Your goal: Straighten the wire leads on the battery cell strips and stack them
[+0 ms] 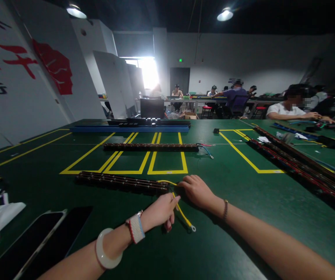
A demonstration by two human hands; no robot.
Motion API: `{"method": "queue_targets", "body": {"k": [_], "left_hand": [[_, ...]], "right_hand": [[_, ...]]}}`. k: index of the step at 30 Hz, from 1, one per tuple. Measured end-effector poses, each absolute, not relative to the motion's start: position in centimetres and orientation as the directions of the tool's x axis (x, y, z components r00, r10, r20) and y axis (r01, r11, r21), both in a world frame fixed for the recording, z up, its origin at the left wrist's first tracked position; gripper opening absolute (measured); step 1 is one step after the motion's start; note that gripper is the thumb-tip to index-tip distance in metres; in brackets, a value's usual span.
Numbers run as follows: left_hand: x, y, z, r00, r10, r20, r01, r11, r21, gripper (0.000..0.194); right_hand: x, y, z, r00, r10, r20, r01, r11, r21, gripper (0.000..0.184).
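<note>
A long dark strip (120, 182) with thin copper-coloured lines along its top lies on the green table in front of me. Two yellow wire lengths come from its right end. My left hand (162, 210) pinches the nearer yellow wire (184, 216), whose free end carries a metal ring terminal (193, 229). Just beyond the strip's end, my right hand (197, 190) is closed at the tip of the other yellow wire (167, 181). Its fingers point left, and their grip is partly hidden.
A second dark strip (152, 147) with red and blue leads lies farther back, across yellow tape outlines. Blue rails (132, 129) line the far edge. More strips (295, 163) run along the right. Black panels (35, 241) sit at front left. A co-worker (290, 105) sits at right.
</note>
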State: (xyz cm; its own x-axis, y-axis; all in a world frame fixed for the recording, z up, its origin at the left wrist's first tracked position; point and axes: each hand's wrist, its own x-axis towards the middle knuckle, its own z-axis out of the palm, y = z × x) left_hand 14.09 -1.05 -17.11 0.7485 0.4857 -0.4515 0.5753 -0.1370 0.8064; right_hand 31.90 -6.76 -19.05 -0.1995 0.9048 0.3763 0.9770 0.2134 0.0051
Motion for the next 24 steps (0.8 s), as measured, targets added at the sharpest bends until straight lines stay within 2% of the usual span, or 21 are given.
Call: {"method": "queue_targets", "body": {"k": [4,7,12,14,16,19,22,24], "left_hand": [[13.8,-1.1,-17.0,0.782,0.446,-0.434,0.554,-0.179,0.813,0.049],[13.4,-2.0,-16.3,0.801,0.462,-0.38,0.543,-0.296,0.786,0.058],[12.9,-4.0,-15.4,0.923,0.384,-0.024,0.301,-0.68,0.669,0.056],[12.7,-4.2,-15.3,0.94,0.338,0.045,0.228,-0.722,0.653,0.055],[12.8,-4.1,-15.7,0.947,0.32,-0.013,0.219,-0.618,0.755,0.055],[13.1,-3.6,-16.6,0.938,0.3,-0.177,0.25,-0.227,0.941,0.056],[13.7,-3.1,-17.5,0.92,0.299,-0.253,0.213,0.161,0.964,0.055],[14.0,-2.9,-17.6,0.903,0.321,-0.286,0.161,0.365,0.917,0.052]], "right_hand": [[31.8,-6.7,-18.4,-0.173,0.913,0.368,0.965,0.232,-0.123,0.026],[31.8,-6.6,-17.9,-0.138,0.941,0.308,0.94,0.223,-0.259,0.032],[32.0,-6.6,-17.0,-0.059,0.983,0.175,0.89,0.131,-0.436,0.045],[32.0,-6.5,-16.9,-0.047,0.992,0.116,0.867,0.098,-0.489,0.045],[32.1,-6.4,-16.8,-0.062,0.995,0.079,0.849,0.094,-0.519,0.042],[32.1,-6.2,-16.9,-0.087,0.995,0.047,0.79,0.097,-0.606,0.035],[31.8,-6.3,-16.8,-0.083,0.995,0.063,0.724,0.103,-0.682,0.024],[31.3,-6.5,-16.6,-0.072,0.987,0.141,0.765,0.145,-0.628,0.019]]}}
